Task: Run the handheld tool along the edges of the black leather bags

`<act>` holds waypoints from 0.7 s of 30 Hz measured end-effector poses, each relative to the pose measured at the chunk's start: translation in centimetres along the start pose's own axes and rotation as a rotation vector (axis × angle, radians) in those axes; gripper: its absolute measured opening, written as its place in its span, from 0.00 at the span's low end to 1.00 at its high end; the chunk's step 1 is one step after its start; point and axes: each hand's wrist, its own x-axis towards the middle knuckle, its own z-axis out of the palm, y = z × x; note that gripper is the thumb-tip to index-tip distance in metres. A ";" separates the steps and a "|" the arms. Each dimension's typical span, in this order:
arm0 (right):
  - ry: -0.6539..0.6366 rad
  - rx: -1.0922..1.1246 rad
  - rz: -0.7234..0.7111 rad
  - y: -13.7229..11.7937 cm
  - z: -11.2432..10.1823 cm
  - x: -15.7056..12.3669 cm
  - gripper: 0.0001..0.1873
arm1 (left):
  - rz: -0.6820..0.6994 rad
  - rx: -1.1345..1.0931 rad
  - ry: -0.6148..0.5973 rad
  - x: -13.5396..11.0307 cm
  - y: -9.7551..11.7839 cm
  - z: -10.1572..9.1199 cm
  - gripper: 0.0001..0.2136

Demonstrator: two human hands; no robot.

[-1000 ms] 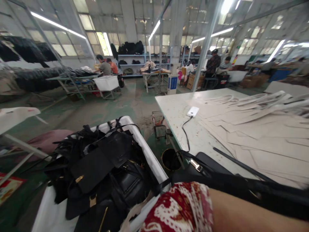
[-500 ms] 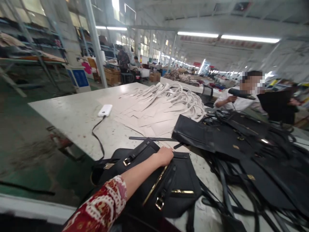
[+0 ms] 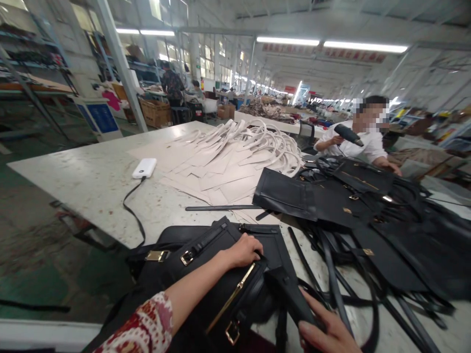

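A black leather handbag (image 3: 217, 274) with gold buckles and a gold zip lies on the near edge of the white work table (image 3: 91, 181). My left hand (image 3: 245, 250) rests on the bag's top with its fingers curled over the upper edge. My right hand (image 3: 326, 331) comes in at the bottom edge of the view and grips a black flap or strap of the same bag. My left sleeve is red with a white pattern.
A heap of black bags and straps (image 3: 368, 215) covers the right of the table. Beige cut pieces and handles (image 3: 235, 157) lie in the middle, with a white power bank (image 3: 144, 167) and its cable to the left. A person (image 3: 362, 142) across the table holds a dark tool.
My view swung from the bin of black bags on the floor to the table. The bag came down onto the table, and my right hand has now come in and taken hold of it.
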 end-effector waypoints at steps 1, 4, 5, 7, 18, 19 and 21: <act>-0.072 0.023 0.018 -0.3 0.5 0.8 0.41 | 0.006 -0.021 0.006 0.0 0.0 0.2 0.05; -0.191 0.047 0.085 -1.4 1.7 2.2 0.39 | 0.019 -0.070 0.014 -0.1 -0.2 0.3 0.05; -0.213 0.046 0.098 -1.8 2.0 2.5 0.38 | 0.023 -0.083 0.016 -0.1 -0.3 0.2 0.04; -0.185 0.045 0.101 -2.4 2.2 2.9 0.37 | 0.030 -0.102 0.019 -0.1 -0.5 0.1 0.05; -0.069 0.017 0.090 -1.1 2.2 1.0 0.41 | 0.035 -0.111 0.075 -0.2 -0.7 0.9 0.04; -0.079 0.010 0.087 -1.1 2.5 1.2 0.41 | 0.032 -0.102 0.083 -0.4 -0.5 0.9 0.04; -0.116 0.015 0.078 -1.1 2.7 1.9 0.42 | 0.030 -0.080 0.105 -0.9 0.0 0.4 0.07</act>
